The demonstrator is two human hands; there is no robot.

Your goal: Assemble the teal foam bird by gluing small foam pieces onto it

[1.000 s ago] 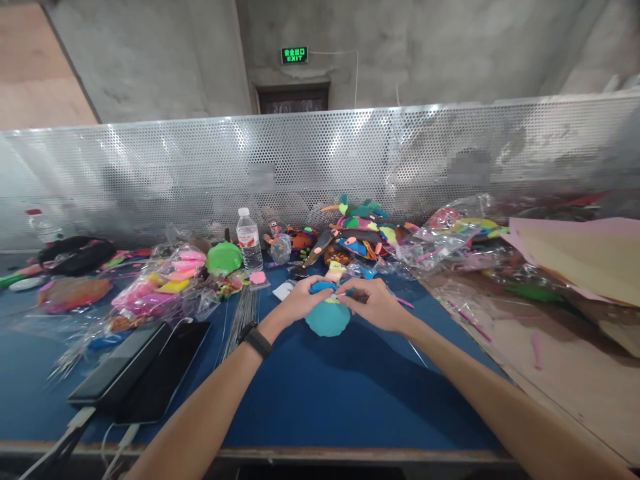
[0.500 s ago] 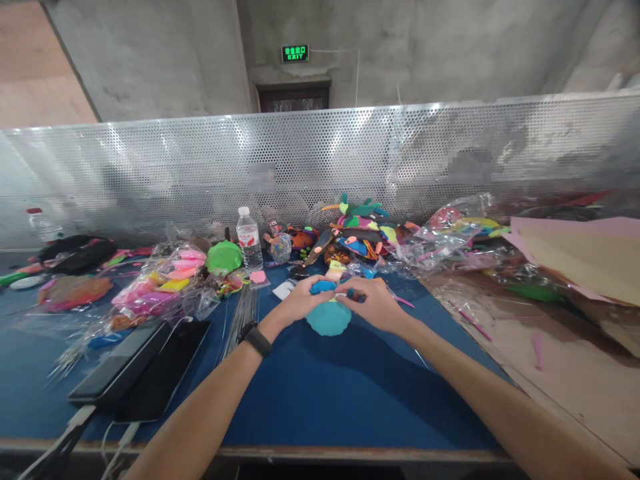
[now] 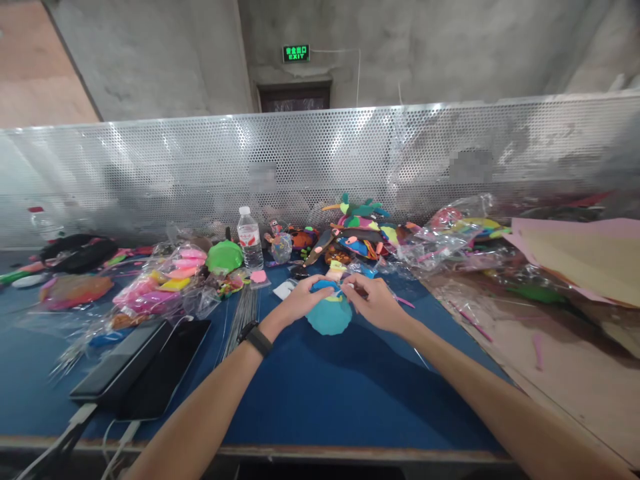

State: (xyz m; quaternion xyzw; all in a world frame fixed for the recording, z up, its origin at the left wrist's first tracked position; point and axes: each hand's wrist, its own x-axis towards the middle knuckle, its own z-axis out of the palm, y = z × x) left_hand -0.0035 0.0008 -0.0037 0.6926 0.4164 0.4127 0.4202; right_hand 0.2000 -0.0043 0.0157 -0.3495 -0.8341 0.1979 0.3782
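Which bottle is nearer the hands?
The white-capped bottle, just right of the green domed piece; the red-capped bottle stands far off to the left.

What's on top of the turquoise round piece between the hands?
A blue part and some yellow show at the top of the turquoise piece. The left hand and right hand cover the rest.

Water bottle (image 3: 251, 240), green dome (image 3: 225, 257), black phone (image 3: 163, 370), lit exit sign (image 3: 296, 53)
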